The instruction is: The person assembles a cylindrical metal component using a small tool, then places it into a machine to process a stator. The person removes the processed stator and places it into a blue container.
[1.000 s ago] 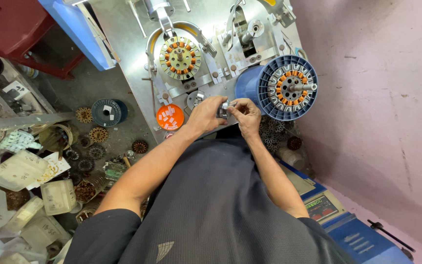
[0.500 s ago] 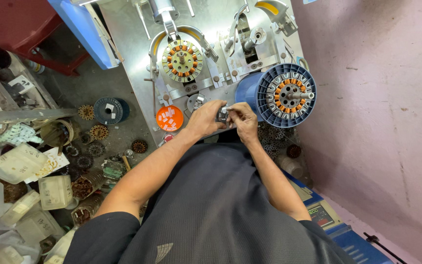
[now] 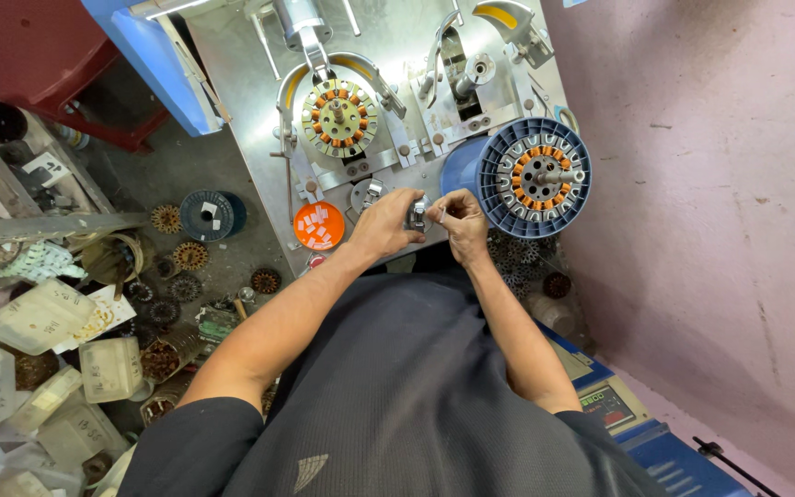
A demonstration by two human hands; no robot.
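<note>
A small metal part [image 3: 418,214] sat at the machine plate's [image 3: 250,120] lower edge, pinched between both hands. The left hand [image 3: 386,224] and right hand [image 3: 460,221] each closed fingers on it, beside the blue spool [image 3: 508,170] and orange dish [image 3: 318,225].

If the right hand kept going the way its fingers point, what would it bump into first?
The right hand points its fingers toward the small metal part between both hands, so it would probably meet that first, then the left hand. Depth is hard to judge.

Head camera looks steeply down, close above hands.
</note>
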